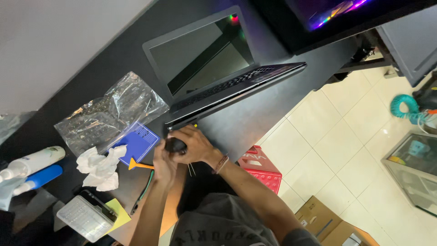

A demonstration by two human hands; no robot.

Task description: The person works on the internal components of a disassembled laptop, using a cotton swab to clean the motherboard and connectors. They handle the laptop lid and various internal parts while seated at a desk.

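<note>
- Across the dark worktop [255, 118], which fills the upper left and ends where pale floor tiles begin, an open grey laptop [214, 68] stands with its screen dark and its front edge near the person's hands.
- Left of the laptop lies a crinkled clear plastic bag [109, 114] that seems to hold a flat keyboard part; a blue gridded mat [139, 141] sits just below it.
- Below the worktop edge, a red plastic crate [261, 171] and a cardboard box [318, 218] rest on the floor.
- Near the left edge lie a white spray bottle [34, 161], a blue tube [41, 177], crumpled white tissue [98, 168] and a clear parts box [86, 218] beside a yellow note.
- A small orange pry tool [139, 165] lies just left of the hands.
- The right hand [195, 146] and left hand [164, 166] are pressed close together, both wrapped around a small black rounded object [175, 145] held at the laptop's front corner; what the object is cannot be told.
- Judged risk: with both hands bearing on that corner, a slip could scrape the laptop's casing, or shove the machine toward the worktop edge, because nothing braces it.
- Small loose items near the hands could be knocked to the floor by an elbow.
</note>
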